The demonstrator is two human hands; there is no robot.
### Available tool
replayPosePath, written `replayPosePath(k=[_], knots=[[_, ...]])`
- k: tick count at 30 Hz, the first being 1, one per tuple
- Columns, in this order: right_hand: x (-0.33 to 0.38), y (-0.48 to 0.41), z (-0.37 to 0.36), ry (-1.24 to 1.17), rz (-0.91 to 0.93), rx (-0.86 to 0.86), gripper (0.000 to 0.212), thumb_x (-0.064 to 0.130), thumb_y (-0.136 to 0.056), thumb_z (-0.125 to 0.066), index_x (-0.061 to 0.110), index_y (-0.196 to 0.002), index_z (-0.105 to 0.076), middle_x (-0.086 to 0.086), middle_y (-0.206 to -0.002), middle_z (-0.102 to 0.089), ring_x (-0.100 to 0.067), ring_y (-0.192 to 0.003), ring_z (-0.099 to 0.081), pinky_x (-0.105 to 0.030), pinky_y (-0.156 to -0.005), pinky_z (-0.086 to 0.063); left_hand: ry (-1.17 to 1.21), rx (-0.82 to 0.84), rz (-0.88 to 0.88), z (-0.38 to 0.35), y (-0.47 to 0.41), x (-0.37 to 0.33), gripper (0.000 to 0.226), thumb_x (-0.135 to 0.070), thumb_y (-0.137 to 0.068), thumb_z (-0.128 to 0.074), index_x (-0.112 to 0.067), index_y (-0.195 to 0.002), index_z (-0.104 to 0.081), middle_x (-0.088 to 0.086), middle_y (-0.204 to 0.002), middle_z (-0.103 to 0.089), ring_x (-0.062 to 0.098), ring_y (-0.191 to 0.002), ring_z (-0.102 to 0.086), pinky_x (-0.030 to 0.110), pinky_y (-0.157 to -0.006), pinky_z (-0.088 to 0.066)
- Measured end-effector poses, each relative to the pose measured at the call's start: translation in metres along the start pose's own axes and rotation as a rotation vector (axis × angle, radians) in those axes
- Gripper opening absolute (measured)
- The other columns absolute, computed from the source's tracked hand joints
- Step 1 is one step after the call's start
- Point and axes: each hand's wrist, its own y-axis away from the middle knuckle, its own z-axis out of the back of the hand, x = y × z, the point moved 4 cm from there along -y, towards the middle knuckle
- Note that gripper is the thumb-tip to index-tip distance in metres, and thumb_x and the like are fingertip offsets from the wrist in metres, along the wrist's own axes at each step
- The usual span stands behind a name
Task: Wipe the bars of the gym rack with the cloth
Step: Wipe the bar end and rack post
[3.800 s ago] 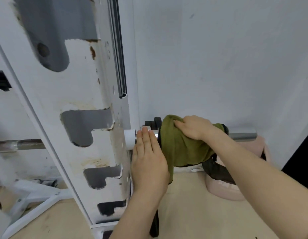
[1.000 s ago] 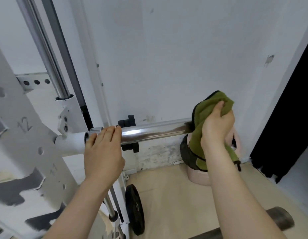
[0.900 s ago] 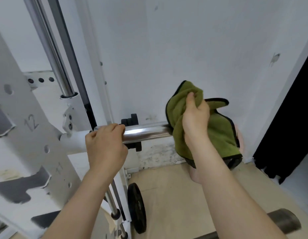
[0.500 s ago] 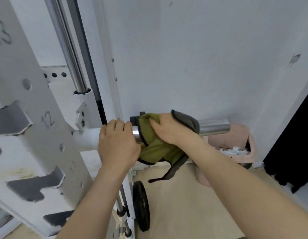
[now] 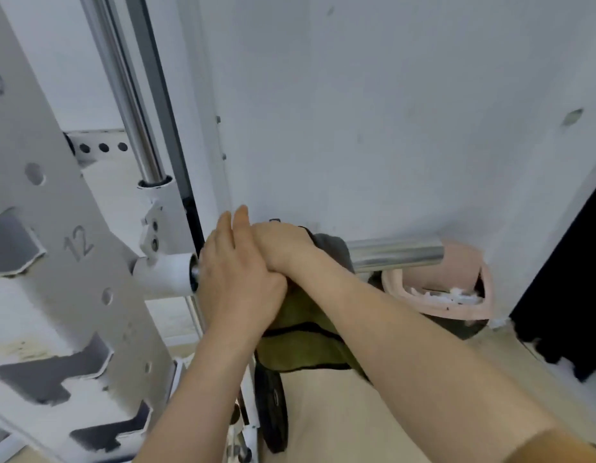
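- A person's left hand (image 5: 238,285) lies against the chrome barbell sleeve (image 5: 397,253) of a white gym rack, just beside the sleeve's white collar (image 5: 163,274). Its fingers (image 5: 238,222) are stretched out nearly straight and point up toward the wall, curled round nothing; the thumb is out of sight.
- The right hand (image 5: 283,245) crosses over the left and touches it. Its fingers bend down over an olive-green cloth (image 5: 303,342), clamping it onto the sleeve; the fingertips are hidden behind the bar.
- The cloth, edged in black, is draped over the inner part of the sleeve under the right hand. Most of it hangs below the bar between the two forearms, and a grey fold shows at the right wrist. The outer end of the sleeve is bare and shiny.
- A pink bin (image 5: 433,262) stands on the floor against the wall, behind and below the sleeve's free end. White scraps lie inside it; what they are cannot be told.
- The rack's notched upright (image 5: 89,295), stamped "12", fills the left side, with a chrome guide rod (image 5: 129,95) rising behind it.
- A black weight plate (image 5: 275,412) stands on edge on the beige floor below the hanging cloth.
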Motion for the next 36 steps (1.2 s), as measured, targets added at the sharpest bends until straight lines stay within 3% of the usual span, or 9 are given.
replayPosePath(k=[4, 9, 17, 21, 25, 28, 31, 34, 36], knots=[[-0.096, 0.03, 0.023, -0.077, -0.229, 0.104, 0.05, 0.053, -0.095, -0.033, 0.018, -0.117, -0.061, -0.008, -0.125, -0.06, -0.026, -0.102, -0.055, -0.031, -0.08, -0.037, -0.401, 0.231, -0.212, -0.036, -0.005, -0.009, 0.075, -0.023, -0.081, -0.046, -0.025, -0.15, -0.016, 0.007, -0.149, -0.034, 0.03, -0.135, -0.031, 0.053, -0.117, -0.004], [-0.148, 0.048, 0.03, -0.22, -0.362, 0.115, 0.041, 0.054, -0.092, -0.04, 0.019, -0.1, -0.061, 0.0, -0.101, -0.059, -0.016, -0.087, -0.056, -0.031, -0.072, -0.039, -0.405, 0.184, -0.336, -0.041, 0.008, -0.011, 0.096, -0.014, -0.075, -0.057, -0.02, -0.153, -0.002, 0.011, -0.14, -0.037, 0.031, -0.131, -0.032, 0.044, -0.117, -0.01], [-0.217, 0.086, 0.035, -0.271, -0.596, -0.085, 0.042, 0.043, -0.093, -0.044, 0.011, -0.108, -0.066, -0.013, -0.118, -0.064, -0.026, -0.099, -0.057, -0.033, -0.085, -0.044, -0.377, 0.208, -0.373, -0.024, 0.03, -0.005, 0.087, -0.009, -0.086, -0.051, -0.012, -0.151, 0.006, 0.012, -0.159, -0.005, 0.029, -0.147, -0.003, 0.039, -0.119, -0.004], [-0.171, 0.069, 0.036, -0.02, -0.502, 0.013, 0.049, 0.045, -0.096, -0.035, 0.013, -0.124, -0.059, -0.012, -0.134, -0.057, -0.03, -0.119, -0.054, -0.036, -0.098, -0.042, -0.313, 0.198, -0.357, -0.012, 0.034, -0.005, 0.082, -0.01, -0.084, -0.053, -0.016, -0.152, -0.007, 0.007, -0.159, -0.011, 0.024, -0.147, -0.01, 0.036, -0.116, -0.018], [-0.067, 0.021, 0.016, -0.073, -0.205, 0.113, 0.05, 0.042, -0.1, -0.029, 0.011, -0.128, -0.057, -0.011, -0.137, -0.054, -0.028, -0.122, -0.051, -0.033, -0.097, -0.038, -0.164, 0.083, -0.246, 0.001, 0.02, -0.002, 0.065, -0.005, -0.069, -0.058, -0.01, -0.132, -0.048, 0.012, -0.132, -0.051, 0.03, -0.119, -0.046, 0.039, -0.097, -0.039], [-0.003, -0.008, 0.004, -0.124, 0.03, 0.215, 0.04, 0.031, -0.103, -0.03, 0.01, -0.093, -0.062, -0.006, -0.101, -0.062, -0.019, -0.088, -0.056, -0.032, -0.084, -0.041, -0.209, 0.118, -0.143, -0.004, 0.009, 0.004, 0.084, -0.012, -0.076, -0.056, -0.001, -0.149, -0.016, 0.019, -0.153, -0.023, 0.032, -0.141, -0.021, 0.04, -0.118, -0.018], [0.004, -0.016, 0.0, -0.013, 0.033, 0.012, 0.031, 0.026, -0.101, -0.034, 0.015, -0.076, -0.05, -0.008, -0.104, -0.064, -0.022, -0.083, -0.055, -0.035, -0.073, -0.044, -0.308, 0.167, -0.154, -0.013, 0.011, 0.01, 0.094, -0.02, -0.081, -0.056, 0.002, -0.15, 0.004, 0.021, -0.158, -0.009, 0.034, -0.146, -0.008, 0.042, -0.12, -0.009], [-0.033, 0.006, 0.004, 0.074, -0.115, -0.159, 0.037, 0.04, -0.098, -0.031, 0.016, -0.088, -0.057, -0.009, -0.109, -0.065, -0.027, -0.089, -0.058, -0.034, -0.073, -0.041, -0.433, 0.168, -0.24, -0.019, 0.025, 0.017, 0.088, -0.016, -0.074, -0.067, 0.0, -0.149, -0.023, 0.035, -0.148, -0.027, 0.048, -0.139, -0.023, 0.052, -0.114, -0.026], [-0.085, 0.026, 0.014, 0.077, -0.251, -0.163, 0.046, 0.045, -0.096, -0.031, 0.014, -0.109, -0.063, -0.012, -0.121, -0.062, -0.032, -0.106, -0.058, -0.037, -0.084, -0.043, -0.447, 0.202, -0.265, -0.02, 0.038, 0.017, 0.089, -0.011, -0.079, -0.061, -0.012, -0.153, -0.012, 0.038, -0.151, -0.015, 0.051, -0.142, -0.009, 0.049, -0.112, -0.028]])
